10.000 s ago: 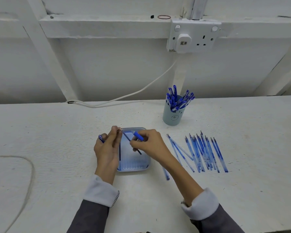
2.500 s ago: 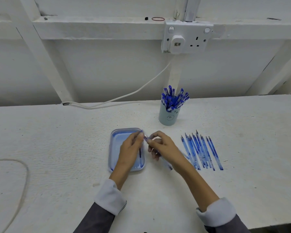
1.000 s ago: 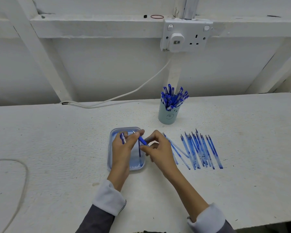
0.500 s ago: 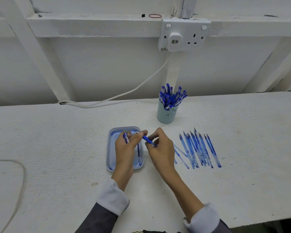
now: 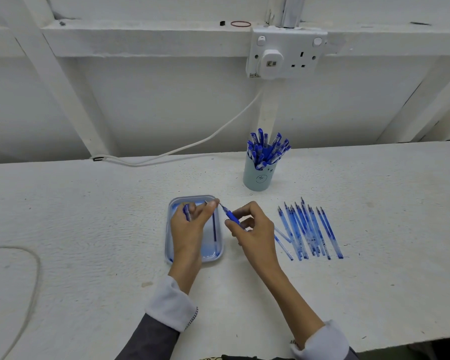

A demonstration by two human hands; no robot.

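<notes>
Though nearly bare, tray (image 5: 172, 207) with one refill (image 5: 214, 229); cup (image 5: 257, 179) full of pens (image 5: 265, 149).

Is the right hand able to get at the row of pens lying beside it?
Likely yes for reach: the row of pens lies on the table just right of the right hand, nothing tall between. But it is pinching a blue pen.

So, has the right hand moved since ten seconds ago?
Yes. The right hand was over the tray; now, pinching a blue pen, it sits off the tray's right edge, nearer the row of pens.
</notes>
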